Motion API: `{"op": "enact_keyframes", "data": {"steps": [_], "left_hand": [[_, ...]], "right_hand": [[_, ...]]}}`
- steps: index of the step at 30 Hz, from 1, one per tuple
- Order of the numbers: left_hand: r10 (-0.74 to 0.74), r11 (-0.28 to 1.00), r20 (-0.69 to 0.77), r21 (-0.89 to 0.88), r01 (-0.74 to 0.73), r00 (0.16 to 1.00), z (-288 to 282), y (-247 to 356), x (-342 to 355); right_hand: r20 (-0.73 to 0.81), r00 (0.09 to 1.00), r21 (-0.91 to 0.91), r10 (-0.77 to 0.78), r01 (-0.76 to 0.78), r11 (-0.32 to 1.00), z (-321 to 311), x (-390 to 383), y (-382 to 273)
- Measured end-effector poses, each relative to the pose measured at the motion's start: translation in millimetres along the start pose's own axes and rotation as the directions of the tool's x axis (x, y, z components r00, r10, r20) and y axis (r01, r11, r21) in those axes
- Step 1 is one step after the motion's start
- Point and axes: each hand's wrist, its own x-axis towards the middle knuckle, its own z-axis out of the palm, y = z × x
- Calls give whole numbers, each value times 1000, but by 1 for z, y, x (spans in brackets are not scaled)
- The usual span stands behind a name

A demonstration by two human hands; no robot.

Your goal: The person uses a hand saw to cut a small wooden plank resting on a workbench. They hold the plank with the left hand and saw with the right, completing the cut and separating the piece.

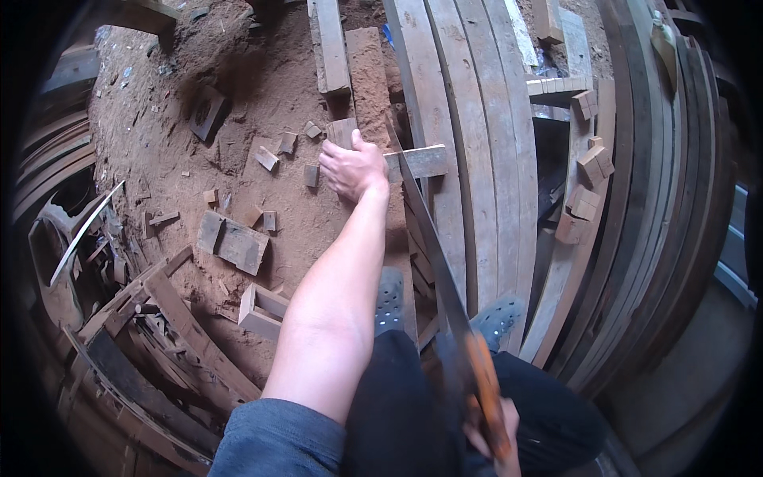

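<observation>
My left hand (354, 168) is closed over a short wood block (342, 131), pressing it down at the upper middle; the palm hides part of it. In my right hand (501, 437), low and right of centre, is a handsaw with an orange handle (486, 389). Its long blade (435, 246) slants up and away to the left, blurred near the handle. Just right of my left hand, the blade crosses a small flat wood piece (421, 161) whose end rests on a long beam. Whether this piece joins the block under my palm, I cannot tell.
Long planks (481, 119) run away from me on the right. Cut blocks (594, 165) sit along a beam beyond them. Offcuts (266, 159) and a board piece (232, 242) lie on sawdust-covered ground (159, 159). A wooden frame (199, 342) stands lower left.
</observation>
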Motion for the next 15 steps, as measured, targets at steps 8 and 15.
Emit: {"op": "enact_keyframes", "data": {"steps": [8, 15], "left_hand": [[22, 998, -55, -58, -25, 998, 3, 5, 3], [5, 1000, -22, -12, -6, 1000, 1, -1, -1]], "right_hand": [[67, 995, 159, 78, -88, 983, 1, 12, -12], [10, 999, 65, -37, 37, 997, 11, 66, -27]]}}
